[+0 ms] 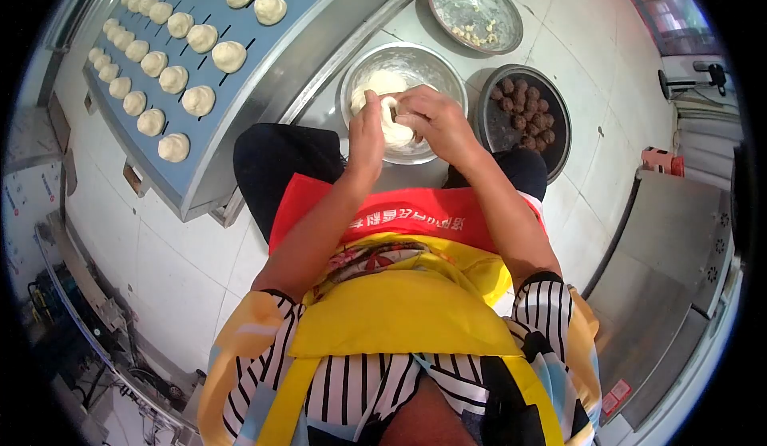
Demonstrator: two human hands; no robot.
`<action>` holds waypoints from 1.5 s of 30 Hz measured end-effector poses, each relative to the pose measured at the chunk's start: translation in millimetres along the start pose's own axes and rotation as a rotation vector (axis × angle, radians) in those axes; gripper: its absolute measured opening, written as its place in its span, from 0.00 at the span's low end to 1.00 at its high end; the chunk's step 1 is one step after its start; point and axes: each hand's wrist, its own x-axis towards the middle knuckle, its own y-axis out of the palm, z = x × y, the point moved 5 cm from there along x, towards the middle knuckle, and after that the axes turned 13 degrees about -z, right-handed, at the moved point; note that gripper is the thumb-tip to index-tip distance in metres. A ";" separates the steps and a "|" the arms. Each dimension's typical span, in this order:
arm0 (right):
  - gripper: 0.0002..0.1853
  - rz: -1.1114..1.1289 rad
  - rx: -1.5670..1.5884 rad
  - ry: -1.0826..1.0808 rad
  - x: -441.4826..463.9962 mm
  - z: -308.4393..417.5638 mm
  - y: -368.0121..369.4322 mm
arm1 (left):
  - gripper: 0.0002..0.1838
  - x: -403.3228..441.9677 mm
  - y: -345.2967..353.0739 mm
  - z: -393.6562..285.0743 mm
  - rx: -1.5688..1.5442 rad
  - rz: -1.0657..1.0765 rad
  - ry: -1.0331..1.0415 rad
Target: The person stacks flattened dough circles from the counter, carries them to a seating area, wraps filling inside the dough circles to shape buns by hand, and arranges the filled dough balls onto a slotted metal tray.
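"Pale floor tiles [192, 262] around; what looks done?"
"Rows of dough balls [229, 57] on the left tray [236, 91]."
"What seems left?"
"Loose dough [387, 83] in the near bowl [439, 71], dark balls [530, 116] rightward. Left hand [367, 130] and right hand [439, 122] grasp dough over the bowl."

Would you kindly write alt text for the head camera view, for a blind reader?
The left hand and right hand handle pale dough over a metal bowl between the person's knees. Rows of pale dough balls stand on a blue slotted tray at left; dark brown balls lie in a black pan at right.
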 end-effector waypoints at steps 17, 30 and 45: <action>0.05 -0.037 -0.023 0.059 4.6 10.6 -0.8 | 0.34 21.7 2.0 -17.9 0.054 0.294 -0.071; 0.06 0.001 0.091 0.024 -8.1 9.7 9.2 | 0.32 14.1 -3.7 -3.9 0.136 0.252 -0.257; 0.28 -0.077 -0.114 0.073 3.2 29.3 -4.8 | 0.24 6.1 5.5 -7.7 -0.213 0.206 -0.368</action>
